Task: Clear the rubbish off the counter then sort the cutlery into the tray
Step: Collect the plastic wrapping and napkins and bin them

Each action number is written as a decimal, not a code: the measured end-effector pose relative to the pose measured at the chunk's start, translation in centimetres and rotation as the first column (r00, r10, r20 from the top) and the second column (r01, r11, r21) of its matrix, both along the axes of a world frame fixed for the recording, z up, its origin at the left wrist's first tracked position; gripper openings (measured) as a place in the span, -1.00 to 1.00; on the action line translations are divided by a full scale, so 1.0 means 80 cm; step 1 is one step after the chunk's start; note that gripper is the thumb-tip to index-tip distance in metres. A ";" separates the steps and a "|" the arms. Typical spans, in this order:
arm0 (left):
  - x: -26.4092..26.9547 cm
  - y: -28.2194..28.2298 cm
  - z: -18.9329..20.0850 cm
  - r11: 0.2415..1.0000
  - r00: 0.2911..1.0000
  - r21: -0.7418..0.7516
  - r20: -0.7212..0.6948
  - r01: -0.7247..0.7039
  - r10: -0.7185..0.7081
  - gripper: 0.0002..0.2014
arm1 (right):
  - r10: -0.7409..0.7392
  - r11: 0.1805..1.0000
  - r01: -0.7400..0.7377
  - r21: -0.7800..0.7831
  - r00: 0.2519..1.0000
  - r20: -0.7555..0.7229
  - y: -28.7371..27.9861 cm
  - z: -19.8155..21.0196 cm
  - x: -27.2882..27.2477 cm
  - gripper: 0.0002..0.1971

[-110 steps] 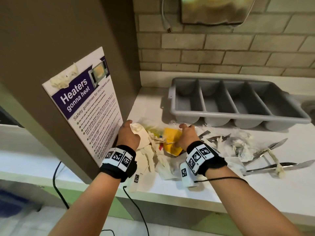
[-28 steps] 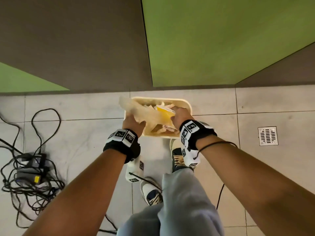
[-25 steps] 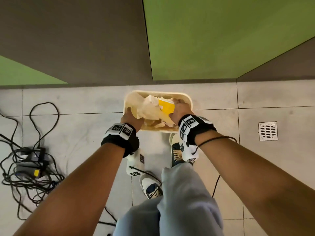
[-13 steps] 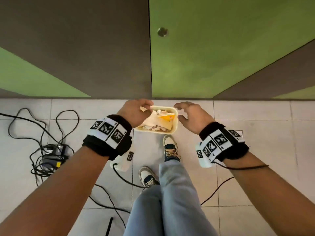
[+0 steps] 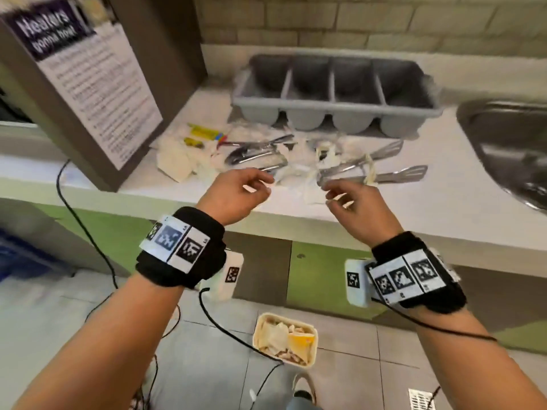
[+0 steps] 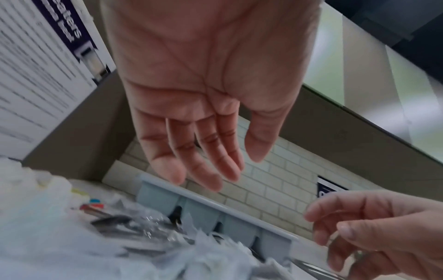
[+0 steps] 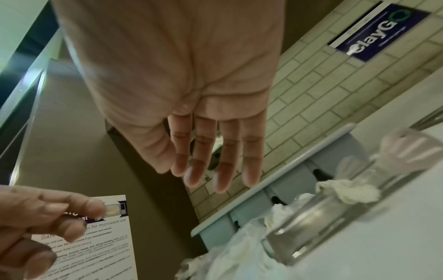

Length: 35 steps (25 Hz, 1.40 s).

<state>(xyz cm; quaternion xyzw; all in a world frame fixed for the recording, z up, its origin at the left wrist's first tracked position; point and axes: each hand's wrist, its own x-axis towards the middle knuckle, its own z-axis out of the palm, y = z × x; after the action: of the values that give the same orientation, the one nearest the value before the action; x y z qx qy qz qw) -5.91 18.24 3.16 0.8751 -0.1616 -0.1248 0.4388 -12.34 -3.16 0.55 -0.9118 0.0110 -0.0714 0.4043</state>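
Observation:
Crumpled white tissues (image 5: pixel 177 156) and small yellow sachets (image 5: pixel 204 132) lie on the white counter (image 5: pixel 461 179), mixed with metal cutlery (image 5: pixel 257 153) and slotted metal utensils (image 5: pixel 381 165). Behind them stands a grey cutlery tray (image 5: pixel 334 113) with several compartments, nothing seen in them. My left hand (image 5: pixel 241 189) and right hand (image 5: pixel 352 202) hover at the counter's front edge, fingers relaxed and holding nothing. The left wrist view shows the bare left palm (image 6: pixel 203 94), the right wrist view the bare right palm (image 7: pixel 191 94). A cream bin (image 5: pixel 285 338) on the floor below holds tissues and a yellow wrapper.
A brown cabinet side with a microwave safety poster (image 5: pixel 97 84) bounds the counter on the left. A steel sink (image 5: pixel 509 149) lies to the right. Black cables (image 5: pixel 231 335) trail over the tiled floor near the bin. My shoe (image 5: pixel 303 389) stands beside it.
Both hands let the tissues and yellow wrapper fall into the bin, then rose empty to the counter edge. My view lifted from the floor to the counter.

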 end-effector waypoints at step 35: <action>0.293 0.188 -0.064 0.909 0.920 0.212 -0.084 -0.358 0.382 -0.36 | 0.142 0.905 -0.243 -0.350 0.946 -0.292 0.247 0.004 0.331 -0.79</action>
<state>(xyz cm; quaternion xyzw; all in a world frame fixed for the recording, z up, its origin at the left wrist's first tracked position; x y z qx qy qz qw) 17.51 33.28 -1.94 0.9186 0.0476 -0.1083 0.3770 14.13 16.64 0.85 -0.9707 -0.0411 0.0885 0.2195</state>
